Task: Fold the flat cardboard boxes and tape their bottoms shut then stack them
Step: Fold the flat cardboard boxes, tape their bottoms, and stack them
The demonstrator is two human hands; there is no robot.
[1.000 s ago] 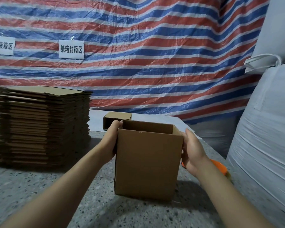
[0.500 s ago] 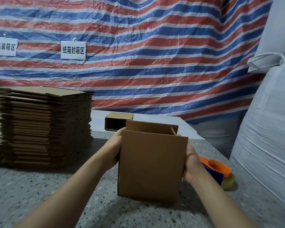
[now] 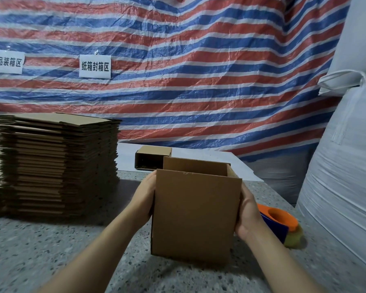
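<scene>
Both hands grip one upright open-topped brown cardboard box (image 3: pixel 194 214) on the speckled grey table (image 3: pixel 51 256) — left hand (image 3: pixel 145 199) on its left wall, right hand (image 3: pixel 248 214) on its right. Orange-blue tape dispenser (image 3: pixel 281 223) just right of right hand; tall flat-cardboard stack (image 3: pixel 59 163) left.

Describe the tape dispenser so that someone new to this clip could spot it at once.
Start at the big white sacks on the right and drop to the speckled table at their foot. The tape dispenser lies there, just behind the right hand that holds the open box. It is the only orange and blue thing among brown cardboard.
</scene>
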